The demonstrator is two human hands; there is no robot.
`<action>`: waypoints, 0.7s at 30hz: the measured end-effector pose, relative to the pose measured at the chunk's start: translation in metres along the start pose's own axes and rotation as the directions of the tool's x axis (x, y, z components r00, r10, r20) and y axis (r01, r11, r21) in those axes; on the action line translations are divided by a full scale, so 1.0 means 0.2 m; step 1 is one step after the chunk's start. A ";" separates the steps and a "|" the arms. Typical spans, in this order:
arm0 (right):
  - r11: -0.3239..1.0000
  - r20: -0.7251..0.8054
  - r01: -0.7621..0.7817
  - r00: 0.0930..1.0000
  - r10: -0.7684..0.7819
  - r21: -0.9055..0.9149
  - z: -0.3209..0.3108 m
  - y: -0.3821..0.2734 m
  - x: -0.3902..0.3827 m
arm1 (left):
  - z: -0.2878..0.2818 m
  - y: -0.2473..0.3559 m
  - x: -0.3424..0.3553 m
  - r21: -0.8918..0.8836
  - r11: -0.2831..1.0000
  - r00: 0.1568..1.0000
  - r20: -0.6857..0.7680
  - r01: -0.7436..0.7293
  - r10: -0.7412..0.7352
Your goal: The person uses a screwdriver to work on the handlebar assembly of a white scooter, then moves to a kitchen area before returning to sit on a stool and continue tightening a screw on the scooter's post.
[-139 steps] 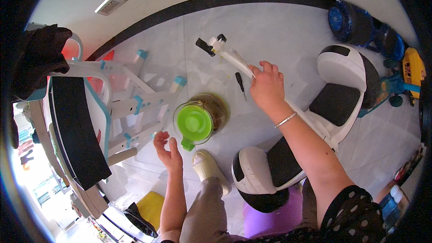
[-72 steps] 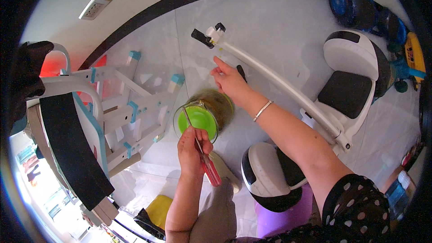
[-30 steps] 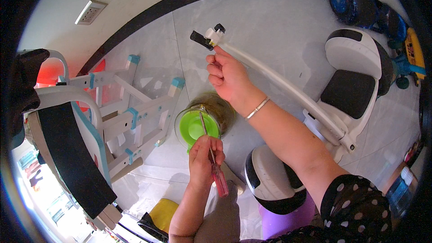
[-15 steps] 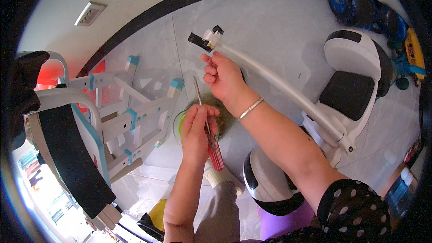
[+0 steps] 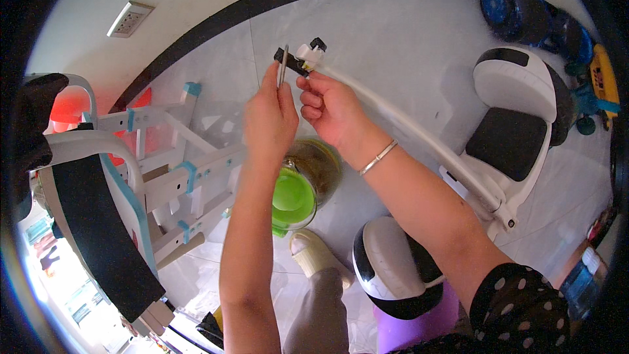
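My left hand (image 5: 270,121) is closed round a screwdriver whose thin metal shaft (image 5: 284,69) sticks up past the fingers; its handle is hidden in the hand. The shaft crosses in front of a black bar (image 5: 291,63) on a white bracket (image 5: 309,54), at the top of a long white pole (image 5: 406,118). My right hand (image 5: 332,108) is beside it with fingers curled, thumb and forefinger pinched close to the bar's lower end. What the pinch holds, if anything, is too small to make out. The pole runs down to a white and black self-balancing scooter (image 5: 511,141).
A glass bowl with a green strainer (image 5: 293,198) and a brownish container (image 5: 321,167) stand on the floor below my hands. At left is a white folding ladder (image 5: 164,180) with blue joints. Blue water bottles (image 5: 517,10) and a yellow toy (image 5: 603,78) lie at the far right.
My left hand has moved up and away from me with the screwdriver, bringing its shaft to the black bar and uncovering the green strainer. My right hand has shifted only slightly.
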State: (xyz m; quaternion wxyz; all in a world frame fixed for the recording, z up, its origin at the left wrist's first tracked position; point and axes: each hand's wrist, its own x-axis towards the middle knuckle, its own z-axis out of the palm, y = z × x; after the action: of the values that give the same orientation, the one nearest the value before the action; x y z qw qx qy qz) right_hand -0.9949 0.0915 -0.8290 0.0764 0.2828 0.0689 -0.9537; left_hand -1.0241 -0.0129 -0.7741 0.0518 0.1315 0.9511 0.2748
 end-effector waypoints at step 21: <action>0.033 0.284 0.322 0.875 -0.392 -0.946 -0.05 0.14 -0.03 | 0.11 -0.16 0.20 0.145 0.988 0.984 -0.161 -0.048 0.072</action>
State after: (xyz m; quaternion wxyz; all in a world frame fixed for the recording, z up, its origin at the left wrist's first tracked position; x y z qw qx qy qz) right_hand -0.9793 0.0664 -0.8356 -0.0006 0.1620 0.7411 -0.6515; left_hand -1.0667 -0.0165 -0.8102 -0.0451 0.1401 0.9646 0.2187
